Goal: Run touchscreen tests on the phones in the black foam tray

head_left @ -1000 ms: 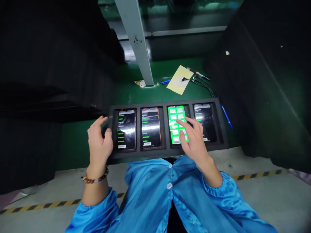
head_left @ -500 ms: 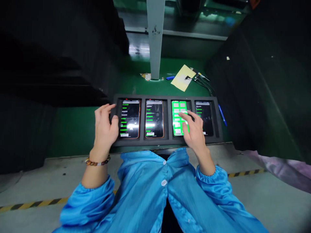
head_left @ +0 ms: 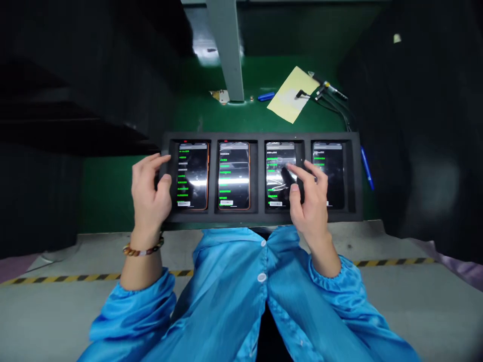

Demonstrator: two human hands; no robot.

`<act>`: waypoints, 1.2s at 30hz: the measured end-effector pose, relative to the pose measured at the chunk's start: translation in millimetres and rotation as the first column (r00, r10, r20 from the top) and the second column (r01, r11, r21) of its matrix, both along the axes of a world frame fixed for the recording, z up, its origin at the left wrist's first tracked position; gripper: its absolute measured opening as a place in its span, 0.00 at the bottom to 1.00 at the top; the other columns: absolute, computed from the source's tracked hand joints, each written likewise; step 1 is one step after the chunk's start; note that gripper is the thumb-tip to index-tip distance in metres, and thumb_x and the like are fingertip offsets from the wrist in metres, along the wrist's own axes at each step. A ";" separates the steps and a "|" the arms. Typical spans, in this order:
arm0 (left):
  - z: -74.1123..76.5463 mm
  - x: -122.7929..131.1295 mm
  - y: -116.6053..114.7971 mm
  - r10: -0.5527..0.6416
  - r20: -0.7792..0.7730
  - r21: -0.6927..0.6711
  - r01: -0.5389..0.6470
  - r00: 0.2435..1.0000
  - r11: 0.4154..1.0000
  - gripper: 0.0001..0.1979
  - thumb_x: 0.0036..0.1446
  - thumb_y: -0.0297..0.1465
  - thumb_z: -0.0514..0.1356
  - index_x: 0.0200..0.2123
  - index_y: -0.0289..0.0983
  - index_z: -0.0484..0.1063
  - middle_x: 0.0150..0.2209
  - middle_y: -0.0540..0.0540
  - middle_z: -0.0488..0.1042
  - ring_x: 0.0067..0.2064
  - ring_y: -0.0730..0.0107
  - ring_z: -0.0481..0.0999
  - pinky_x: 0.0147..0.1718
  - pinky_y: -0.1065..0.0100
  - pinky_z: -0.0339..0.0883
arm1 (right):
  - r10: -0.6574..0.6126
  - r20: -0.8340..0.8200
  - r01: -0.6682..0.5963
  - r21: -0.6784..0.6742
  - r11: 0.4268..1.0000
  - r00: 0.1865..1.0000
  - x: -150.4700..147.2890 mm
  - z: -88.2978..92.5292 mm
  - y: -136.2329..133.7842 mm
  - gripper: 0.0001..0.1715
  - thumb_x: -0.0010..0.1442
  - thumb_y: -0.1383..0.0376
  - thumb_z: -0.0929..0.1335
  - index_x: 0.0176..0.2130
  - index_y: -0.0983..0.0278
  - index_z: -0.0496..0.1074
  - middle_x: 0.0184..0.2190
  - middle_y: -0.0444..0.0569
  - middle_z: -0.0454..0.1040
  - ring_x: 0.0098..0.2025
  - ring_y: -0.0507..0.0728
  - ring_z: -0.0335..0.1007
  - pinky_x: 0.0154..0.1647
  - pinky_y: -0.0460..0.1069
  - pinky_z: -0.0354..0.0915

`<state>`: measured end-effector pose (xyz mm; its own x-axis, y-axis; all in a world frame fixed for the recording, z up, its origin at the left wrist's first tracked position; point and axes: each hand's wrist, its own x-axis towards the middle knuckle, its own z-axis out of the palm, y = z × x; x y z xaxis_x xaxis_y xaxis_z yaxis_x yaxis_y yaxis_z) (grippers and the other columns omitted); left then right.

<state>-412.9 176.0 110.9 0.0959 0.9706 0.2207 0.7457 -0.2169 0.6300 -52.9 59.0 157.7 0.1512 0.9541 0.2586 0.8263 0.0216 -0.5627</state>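
A long black tray [head_left: 260, 217] lies before me with several smartphones in separate recesses. My left hand [head_left: 148, 193] is at the tray's left end, fingers bent and thumb apart, fingertips at the rim beside the leftmost phone [head_left: 196, 176]. My right hand [head_left: 311, 201] has its fingers spread, with the index fingertip at the screen of the third phone [head_left: 277, 176]; I cannot tell if it touches. That screen is dark with green text lines, as are those of the second phone [head_left: 234, 173] and the rightmost phone [head_left: 328, 171], which my right hand partly covers.
Beyond the tray are a yellow paper [head_left: 289, 103], black cables [head_left: 332, 103], a pen [head_left: 317, 78] and a blue cap-like piece [head_left: 266, 96]. A blue pen [head_left: 367, 168] lies right of the tray. A grey post [head_left: 228, 55] stands behind; dark panels flank both sides.
The third phone's screen has gone from a green grid of pale blocks to a dark list with green lines. My right index finger stays over it. The whole view has shifted and come closer.
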 end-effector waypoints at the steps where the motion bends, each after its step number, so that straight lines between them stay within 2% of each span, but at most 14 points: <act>1: 1.3 0.4 -1.2 -0.001 -0.002 0.002 0.001 1.000 1.000 0.20 0.73 0.33 0.56 0.64 0.39 0.77 0.68 0.43 0.72 0.71 0.52 0.70 0.72 0.51 0.65 | 0.023 -0.005 -0.023 -0.016 1.000 1.000 0.9 2.2 -0.3 0.27 0.77 0.64 0.60 0.70 0.55 0.69 0.66 0.53 0.76 0.75 0.68 0.61 0.75 0.70 0.62; 5: 6.0 5.1 -10.0 0.000 0.092 -0.007 0.001 0.996 1.000 0.17 0.74 0.39 0.58 0.54 0.40 0.84 0.69 0.42 0.70 0.71 0.51 0.71 0.72 0.49 0.67 | 0.215 -0.034 -0.216 -0.044 0.975 0.976 -5.2 9.7 2.4 0.27 0.75 0.66 0.62 0.69 0.56 0.71 0.63 0.52 0.79 0.74 0.68 0.64 0.73 0.68 0.65; 8: 6.6 10.1 -16.5 -0.007 0.145 -0.040 0.013 0.989 0.999 0.17 0.74 0.41 0.58 0.49 0.42 0.86 0.71 0.42 0.68 0.72 0.50 0.70 0.71 0.48 0.68 | 0.431 -0.042 -0.433 -0.067 0.899 0.901 -22.6 10.4 11.8 0.28 0.75 0.68 0.62 0.69 0.57 0.72 0.57 0.51 0.83 0.73 0.67 0.65 0.73 0.68 0.64; 10: 5.3 12.0 -17.7 -0.021 0.097 -0.069 0.027 0.995 0.997 0.18 0.75 0.41 0.56 0.50 0.45 0.86 0.72 0.42 0.67 0.74 0.48 0.66 0.72 0.44 0.65 | 0.501 -0.021 -0.500 -0.113 0.859 0.865 -35.8 8.1 20.9 0.28 0.75 0.69 0.62 0.69 0.58 0.71 0.53 0.50 0.85 0.72 0.67 0.66 0.74 0.69 0.61; 12: 3.3 12.2 -17.0 -0.030 0.038 -0.085 0.033 0.999 0.996 0.19 0.75 0.39 0.55 0.56 0.45 0.85 0.75 0.41 0.63 0.76 0.45 0.63 0.74 0.39 0.60 | 0.477 0.018 -0.470 -0.149 0.870 0.878 -45.9 5.2 29.5 0.28 0.75 0.69 0.62 0.69 0.59 0.70 0.53 0.49 0.85 0.73 0.67 0.65 0.76 0.70 0.57; 15: 1.6 10.8 -15.8 -0.037 0.015 -0.076 0.038 0.999 0.996 0.22 0.75 0.36 0.54 0.63 0.45 0.80 0.78 0.41 0.58 0.77 0.44 0.58 0.75 0.38 0.56 | 0.387 0.072 -0.378 -0.118 0.919 0.919 -52.8 2.6 34.7 0.28 0.75 0.70 0.62 0.70 0.59 0.69 0.64 0.51 0.80 0.75 0.69 0.61 0.75 0.71 0.57; 17: 1.9 10.2 -16.1 -0.048 0.018 -0.045 0.049 0.999 0.998 0.20 0.74 0.37 0.55 0.60 0.47 0.83 0.79 0.44 0.57 0.78 0.44 0.58 0.75 0.38 0.56 | 0.380 0.072 -0.373 -0.094 0.923 0.922 -54.0 2.5 31.9 0.28 0.74 0.70 0.62 0.69 0.57 0.70 0.65 0.51 0.78 0.74 0.68 0.63 0.74 0.70 0.57; 20: 2.9 10.8 -16.2 -0.078 0.010 -0.026 0.078 0.997 0.997 0.19 0.75 0.37 0.54 0.55 0.48 0.85 0.78 0.46 0.58 0.77 0.44 0.58 0.76 0.36 0.53 | 0.418 0.075 -0.408 -0.118 0.905 0.906 -55.7 2.9 25.8 0.28 0.74 0.70 0.62 0.68 0.54 0.70 0.61 0.48 0.82 0.72 0.66 0.66 0.75 0.69 0.55; 24: 2.9 11.8 -14.9 -0.085 0.013 -0.067 0.086 0.996 0.994 0.22 0.76 0.36 0.52 0.65 0.48 0.79 0.80 0.44 0.54 0.79 0.44 0.55 0.77 0.36 0.50 | 0.360 0.110 -0.340 -0.165 0.926 0.926 -59.7 1.7 26.7 0.30 0.75 0.70 0.61 0.71 0.54 0.65 0.69 0.47 0.76 0.75 0.69 0.60 0.74 0.71 0.54; 27: 3.4 11.4 -15.6 -0.074 0.024 -0.075 0.076 0.997 0.994 0.21 0.75 0.36 0.53 0.64 0.50 0.80 0.80 0.47 0.54 0.78 0.43 0.56 0.76 0.36 0.51 | 0.338 0.118 -0.315 -0.181 0.932 0.934 -61.1 1.5 29.8 0.31 0.75 0.69 0.61 0.73 0.53 0.63 0.71 0.47 0.73 0.76 0.70 0.58 0.73 0.71 0.55; 31: 3.5 11.6 -16.2 -0.057 0.024 -0.076 0.058 0.998 0.995 0.20 0.76 0.37 0.53 0.61 0.52 0.82 0.79 0.49 0.56 0.78 0.43 0.57 0.76 0.35 0.51 | 0.341 0.101 -0.318 -0.194 0.928 0.934 -58.9 2.9 27.9 0.31 0.75 0.68 0.61 0.73 0.52 0.64 0.68 0.48 0.76 0.76 0.70 0.60 0.73 0.71 0.55; 36: 3.0 11.7 -15.1 -0.046 0.026 -0.126 0.049 0.999 0.991 0.24 0.77 0.40 0.50 0.70 0.51 0.73 0.80 0.44 0.53 0.79 0.44 0.54 0.76 0.37 0.51 | 0.375 0.062 -0.360 -0.173 0.917 0.925 -57.3 2.4 24.3 0.28 0.76 0.68 0.62 0.69 0.53 0.69 0.61 0.50 0.81 0.72 0.66 0.66 0.74 0.69 0.54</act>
